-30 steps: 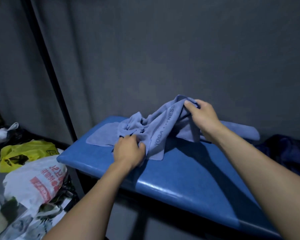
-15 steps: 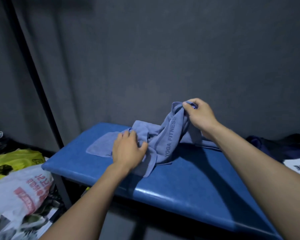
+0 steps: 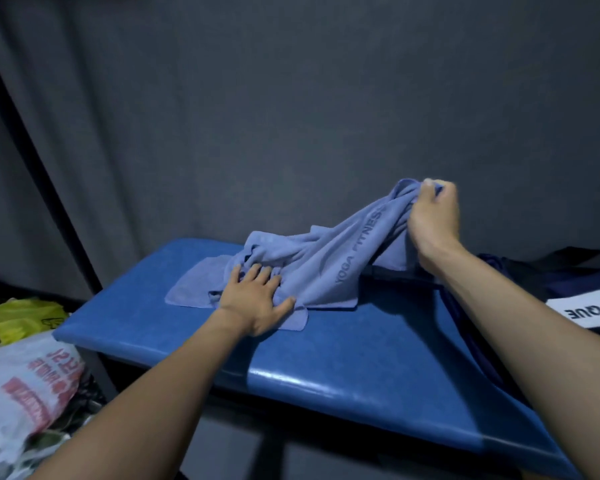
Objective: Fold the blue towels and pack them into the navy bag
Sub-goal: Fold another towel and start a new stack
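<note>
A light blue towel (image 3: 329,268) printed "YOGA FITNESS" lies bunched on the blue padded bench (image 3: 343,355). My right hand (image 3: 433,220) pinches one end of it and holds that end raised above the bench, so the cloth slopes down to the left. My left hand (image 3: 257,299) rests flat, fingers spread, on the low crumpled part of the towel near its front edge. A flatter piece of light blue towel (image 3: 191,289) lies spread out to the left. The navy bag (image 3: 568,275) sits dark at the right behind my right forearm, partly hidden.
A grey curtain hangs close behind the bench. A dark pole (image 3: 39,161) slants down at the left. On the floor at left lie a yellow plastic bag (image 3: 21,317) and a white bag with red print (image 3: 28,386). A white label with black letters (image 3: 589,310) lies at the right.
My right hand has lifted the towel's end higher and to the right, stretching the cloth. My left hand has opened from a grip and now presses flat on the towel.
</note>
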